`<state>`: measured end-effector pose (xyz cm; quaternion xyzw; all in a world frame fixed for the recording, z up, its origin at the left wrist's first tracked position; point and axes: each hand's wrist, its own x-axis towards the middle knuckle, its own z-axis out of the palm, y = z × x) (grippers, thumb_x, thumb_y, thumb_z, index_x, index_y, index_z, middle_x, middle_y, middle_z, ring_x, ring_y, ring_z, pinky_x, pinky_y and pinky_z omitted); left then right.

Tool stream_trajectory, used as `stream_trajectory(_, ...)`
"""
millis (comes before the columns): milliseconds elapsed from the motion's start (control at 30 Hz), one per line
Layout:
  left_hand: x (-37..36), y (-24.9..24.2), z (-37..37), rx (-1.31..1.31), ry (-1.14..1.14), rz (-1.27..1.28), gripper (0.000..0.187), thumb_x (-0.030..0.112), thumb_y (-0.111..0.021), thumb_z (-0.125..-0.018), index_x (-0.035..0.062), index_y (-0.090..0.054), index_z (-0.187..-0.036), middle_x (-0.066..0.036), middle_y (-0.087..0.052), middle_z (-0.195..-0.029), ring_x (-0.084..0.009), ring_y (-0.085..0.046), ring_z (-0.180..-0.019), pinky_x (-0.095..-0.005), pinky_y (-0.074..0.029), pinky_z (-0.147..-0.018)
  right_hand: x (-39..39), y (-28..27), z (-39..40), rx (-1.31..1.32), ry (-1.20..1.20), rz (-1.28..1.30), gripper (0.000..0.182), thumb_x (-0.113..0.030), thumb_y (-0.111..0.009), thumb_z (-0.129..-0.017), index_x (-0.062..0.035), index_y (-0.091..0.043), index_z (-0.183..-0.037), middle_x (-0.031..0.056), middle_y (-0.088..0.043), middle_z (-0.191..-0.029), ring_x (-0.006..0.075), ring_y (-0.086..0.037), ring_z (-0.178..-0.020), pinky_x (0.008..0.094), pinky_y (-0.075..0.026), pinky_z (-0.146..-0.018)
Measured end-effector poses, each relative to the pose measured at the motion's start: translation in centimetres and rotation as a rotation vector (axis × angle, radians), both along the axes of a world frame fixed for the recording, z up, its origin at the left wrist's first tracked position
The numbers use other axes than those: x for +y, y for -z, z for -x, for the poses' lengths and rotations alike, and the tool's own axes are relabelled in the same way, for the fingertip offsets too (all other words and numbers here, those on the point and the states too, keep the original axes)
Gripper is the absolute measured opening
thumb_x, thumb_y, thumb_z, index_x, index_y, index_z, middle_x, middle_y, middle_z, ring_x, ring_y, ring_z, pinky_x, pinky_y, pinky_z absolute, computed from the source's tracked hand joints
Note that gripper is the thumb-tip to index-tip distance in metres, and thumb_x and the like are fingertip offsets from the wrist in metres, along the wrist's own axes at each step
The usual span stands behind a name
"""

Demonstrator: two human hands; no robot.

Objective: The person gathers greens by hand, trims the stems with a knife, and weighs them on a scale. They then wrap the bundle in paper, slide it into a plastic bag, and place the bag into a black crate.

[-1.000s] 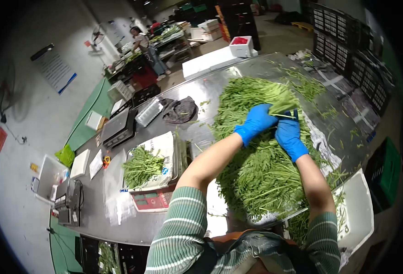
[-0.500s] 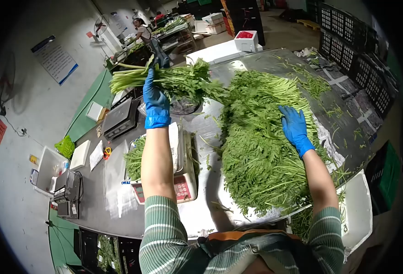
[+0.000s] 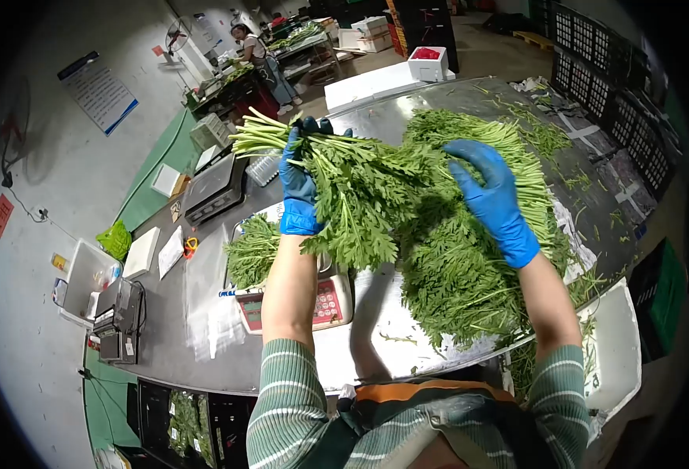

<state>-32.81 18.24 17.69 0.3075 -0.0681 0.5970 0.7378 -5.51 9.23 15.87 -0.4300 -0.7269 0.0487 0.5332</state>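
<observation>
Where half a second ago the left hand (image 3: 298, 190) held its bunch of greens (image 3: 344, 187) high and far out, it now carries it lower, above the scale (image 3: 313, 301), its fingers clenched around the pale stalks. The right hand (image 3: 491, 199) has lifted, its fingers loosely spread over the heap of greens (image 3: 469, 266). Feathery leaves, smooth ribbed stems, blue rubbery gloves, a dull steel surface (image 3: 204, 289).

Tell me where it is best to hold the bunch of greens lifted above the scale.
Probably at the bare pale stems, where the left hand already closes its fingers. The stems lie together there, firm and narrow, pointing up-left, while the leafy end spreads wide and loose. Come from the stem end, wrapping across the stalks.
</observation>
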Motion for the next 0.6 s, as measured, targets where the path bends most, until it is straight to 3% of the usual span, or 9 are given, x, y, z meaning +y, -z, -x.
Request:
stream_trajectory(100,-0.5,0.9,-3.1,0.004,0.180,0.025,0.015,0.016,-0.053,-0.084,0.0089,-0.061,-0.095,-0.004,-0.062,-0.098,-0.0237,-0.054,-0.100,-0.0548,-0.034,-0.094,-2.5,-0.9,4.7,-0.293,0.185,-0.127,0.085,-0.059,-0.061,-0.066,-0.0070,-0.036,-0.128,0.0207,-0.039,-0.125,0.0325,-0.044,-0.111,0.0431,-0.035,-0.093)
stream_trajectory(133,-1.5,0.8,-4.1,0.040,0.132,0.082,0.016,0.017,-0.053,-0.085,0.0084,-0.061,-0.096,-0.005,-0.062,-0.100,-0.0243,-0.053,-0.103,-0.0524,-0.035,-0.094,-2.5,-0.5,5.3,-0.334,0.161,-0.078,0.102,-0.061,-0.065,-0.060,-0.0048,-0.022,-0.133,0.0236,-0.028,-0.132,0.0337,-0.041,-0.114,0.0416,-0.036,-0.093)
stream_trajectory(200,-2.0,1.2,-5.6,0.073,0.165,0.040,0.021,0.019,-0.053,-0.085,0.0063,-0.058,-0.102,-0.007,-0.060,-0.102,-0.0239,-0.052,-0.104,-0.0436,-0.040,-0.092,-1.8,1.2,6.0,-0.121,0.008,0.058,0.097,-0.053,-0.067,-0.063,-0.0052,-0.022,-0.134,0.0247,-0.033,-0.128,0.0364,-0.043,-0.111,0.0391,-0.040,-0.089)
stream_trajectory(267,-3.8,0.7,-7.2,0.237,0.057,0.047,0.031,0.021,-0.054,-0.085,0.0013,-0.053,-0.109,-0.011,-0.058,-0.106,-0.0218,-0.051,-0.105,-0.0373,-0.042,-0.091,-2.4,2.0,6.0,-0.025,0.027,0.312,0.078,-0.034,-0.065,-0.067,-0.0054,-0.029,-0.130,0.0232,-0.051,-0.109,0.0349,-0.054,-0.094,0.0368,-0.046,-0.077)
stream_trajectory(333,-4.9,1.8,-7.6,0.407,0.065,-0.009,0.041,0.022,-0.055,-0.084,0.0015,-0.046,-0.118,-0.016,-0.051,-0.116,-0.0280,-0.045,-0.113,-0.0384,-0.039,-0.095,-3.6,2.6,5.8,-0.010,0.113,0.459,0.066,-0.027,-0.062,-0.068,-0.0046,-0.037,-0.125,0.0197,-0.059,-0.096,0.0316,-0.059,-0.083,0.0364,-0.047,-0.072)
stream_trajectory(367,-6.1,1.7,-8.2,0.421,0.100,-0.029,0.037,0.021,-0.053,-0.085,-0.0030,-0.050,-0.113,-0.012,-0.056,-0.111,-0.0201,-0.053,-0.103,-0.0305,-0.041,-0.091,-3.9,3.2,5.6,-0.006,0.123,0.410,0.065,-0.027,-0.062,-0.068,-0.0039,-0.039,-0.124,0.0203,-0.058,-0.097,0.0319,-0.059,-0.085,0.0361,-0.047,-0.073)
stream_trajectory(500,-6.7,3.4,-9.7,0.480,0.175,0.009,0.036,0.015,-0.055,-0.083,-0.0005,-0.048,-0.114,-0.009,-0.060,-0.101,-0.0165,-0.057,-0.091,-0.0285,-0.047,-0.082,-6.2,4.1,4.1,0.007,0.175,0.461,0.055,-0.023,-0.061,-0.068,-0.0017,-0.045,-0.117,0.0196,-0.059,-0.097,0.0315,-0.058,-0.088,0.0363,-0.045,-0.078)
stream_trajectory(533,-7.2,3.2,-10.0,0.489,0.189,0.047,0.033,0.013,-0.057,-0.082,-0.0001,-0.050,-0.111,-0.008,-0.060,-0.097,-0.0155,-0.058,-0.087,-0.0280,-0.047,-0.080,-6.4,4.3,3.0,-0.014,0.098,0.648,0.066,-0.026,-0.066,-0.066,-0.0039,-0.042,-0.122,0.0203,-0.053,-0.110,0.0318,-0.053,-0.101,0.0351,-0.042,-0.085)
stream_trajectory(600,-8.6,2.5,-11.3,0.625,0.037,0.062,0.027,0.009,-0.064,-0.076,0.0007,-0.055,-0.101,-0.006,-0.060,-0.086,-0.0141,-0.059,-0.078,-0.0272,-0.048,-0.072,-9.1,3.2,1.5,-0.169,0.088,0.563,0.083,-0.033,-0.072,-0.063,-0.0037,-0.032,-0.129,0.0205,-0.041,-0.126,0.0335,-0.040,-0.116,0.0369,-0.034,-0.096)
